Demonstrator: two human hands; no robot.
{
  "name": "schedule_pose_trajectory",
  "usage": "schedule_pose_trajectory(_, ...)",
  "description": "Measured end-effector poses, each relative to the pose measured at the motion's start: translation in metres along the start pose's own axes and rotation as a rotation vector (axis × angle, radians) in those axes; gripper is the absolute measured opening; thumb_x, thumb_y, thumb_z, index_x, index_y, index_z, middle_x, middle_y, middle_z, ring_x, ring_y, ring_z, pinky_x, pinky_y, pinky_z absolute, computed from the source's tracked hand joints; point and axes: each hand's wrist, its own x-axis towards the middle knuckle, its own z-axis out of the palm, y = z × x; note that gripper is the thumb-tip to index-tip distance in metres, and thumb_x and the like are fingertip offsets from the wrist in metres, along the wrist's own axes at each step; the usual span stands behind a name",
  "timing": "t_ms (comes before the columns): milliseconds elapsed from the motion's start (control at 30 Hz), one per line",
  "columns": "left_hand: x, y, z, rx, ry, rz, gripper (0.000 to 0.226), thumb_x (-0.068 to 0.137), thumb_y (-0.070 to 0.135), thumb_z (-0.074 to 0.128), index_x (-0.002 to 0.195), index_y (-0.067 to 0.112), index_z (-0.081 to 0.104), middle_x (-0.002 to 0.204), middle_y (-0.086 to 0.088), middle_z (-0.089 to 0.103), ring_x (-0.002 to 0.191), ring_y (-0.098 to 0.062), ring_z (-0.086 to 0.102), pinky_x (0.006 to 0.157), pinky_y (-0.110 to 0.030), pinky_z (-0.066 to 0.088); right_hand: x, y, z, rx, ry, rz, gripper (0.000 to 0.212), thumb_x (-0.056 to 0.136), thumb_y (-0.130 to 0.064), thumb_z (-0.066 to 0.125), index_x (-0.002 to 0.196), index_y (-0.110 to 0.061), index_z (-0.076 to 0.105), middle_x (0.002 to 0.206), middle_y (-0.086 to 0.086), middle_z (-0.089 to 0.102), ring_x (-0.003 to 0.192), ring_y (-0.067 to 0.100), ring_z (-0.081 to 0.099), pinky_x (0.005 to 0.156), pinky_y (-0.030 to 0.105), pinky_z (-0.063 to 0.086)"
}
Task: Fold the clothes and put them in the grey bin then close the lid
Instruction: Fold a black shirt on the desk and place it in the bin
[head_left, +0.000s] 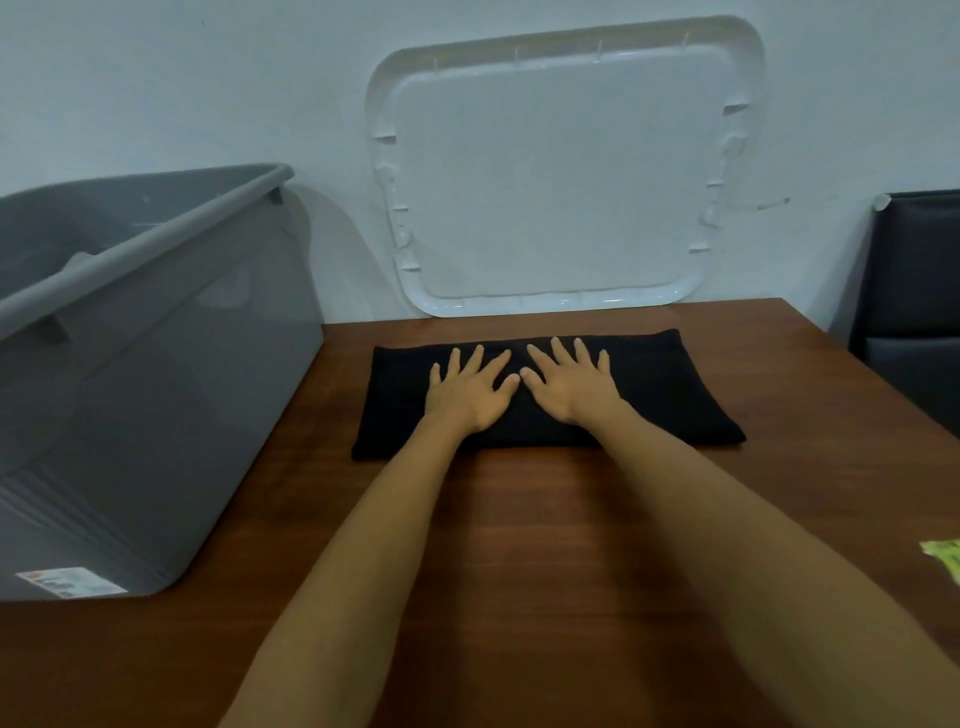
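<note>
A brown wooden table (545, 545) is seen filling the lower frame, backed by a pale wall (156, 78). On the table's left side the grey bin (156, 415) is set, lidless, its rim turned up toward the camera; what lies inside cannot be made out. The white lid (550, 192) is propped upright against the wall at the table's far edge, just behind the cloth and well apart from the bin. In the middle, a black folded garment (675, 395) is laid flat as a long rectangle, near the bin's right wall but not touching it. At the far right a black chair (914, 270) is partly seen beside the table.

Now the hands: the left hand (475, 387) and the right hand (569, 384) are both pressed palm-down on the garment's centre, fingers straight and spread, thumbs nearly met; nothing is gripped by either. A small printed label (70, 582) is stuck low on the bin's near corner, and a yellow-green scrap (945, 558) is cut off by the right edge.
</note>
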Motion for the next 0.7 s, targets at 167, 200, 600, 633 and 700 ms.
schedule_pose_trajectory(167,-0.004,0.003,-0.001,0.034,-0.025,-0.052,0.066,0.098,0.075,0.014,0.159,0.053,0.002,0.172,0.000,-0.005,0.156,-0.039,-0.014,0.122,-0.065,-0.009,-0.004,0.000,0.001,-0.027,-0.003,0.090,0.068,0.099,-0.072,0.009,0.162,-0.045,0.002,0.172,0.002,-0.004,0.153,0.047,-0.015,0.116,0.072,-0.009)
schedule_pose_trajectory(200,-0.006,0.003,-0.002,0.039,-0.035,-0.058,0.066,0.097,0.076,0.014,0.159,0.054,0.002,0.172,0.000,-0.006,0.155,-0.040,-0.015,0.121,-0.066,-0.010,-0.006,-0.001,0.000,-0.024,-0.003,0.117,0.071,0.097,-0.075,0.009,0.161,-0.046,0.002,0.172,0.002,-0.005,0.152,0.050,-0.016,0.115,0.073,-0.010)
schedule_pose_trajectory(600,-0.073,-0.003,-0.001,0.061,-0.061,-0.085,0.073,0.090,0.086,0.011,0.156,0.058,-0.002,0.172,0.000,-0.008,0.154,-0.042,-0.017,0.119,-0.068,-0.011,-0.065,-0.001,-0.004,-0.030,-0.061,0.169,0.088,0.081,-0.093,0.002,0.159,-0.051,-0.002,0.172,0.000,-0.009,0.150,0.055,-0.016,0.115,0.075,-0.011)
schedule_pose_trajectory(633,-0.082,-0.001,0.000,0.061,-0.063,-0.089,0.073,0.090,0.086,0.011,0.156,0.058,-0.003,0.172,0.000,-0.008,0.154,-0.042,-0.018,0.119,-0.068,-0.011,-0.076,-0.003,-0.004,-0.030,-0.059,0.164,0.088,0.081,-0.093,0.001,0.159,-0.051,-0.002,0.172,0.000,-0.009,0.150,0.055,-0.016,0.115,0.074,-0.011)
schedule_pose_trajectory(700,-0.100,0.004,0.002,0.063,-0.068,-0.094,0.073,0.090,0.086,0.010,0.156,0.058,-0.003,0.172,0.000,-0.010,0.154,-0.042,-0.018,0.119,-0.068,-0.011,-0.096,-0.005,-0.002,-0.031,-0.055,0.163,0.088,0.082,-0.092,0.001,0.160,-0.050,-0.003,0.172,0.000,-0.009,0.150,0.055,-0.016,0.115,0.074,-0.011)
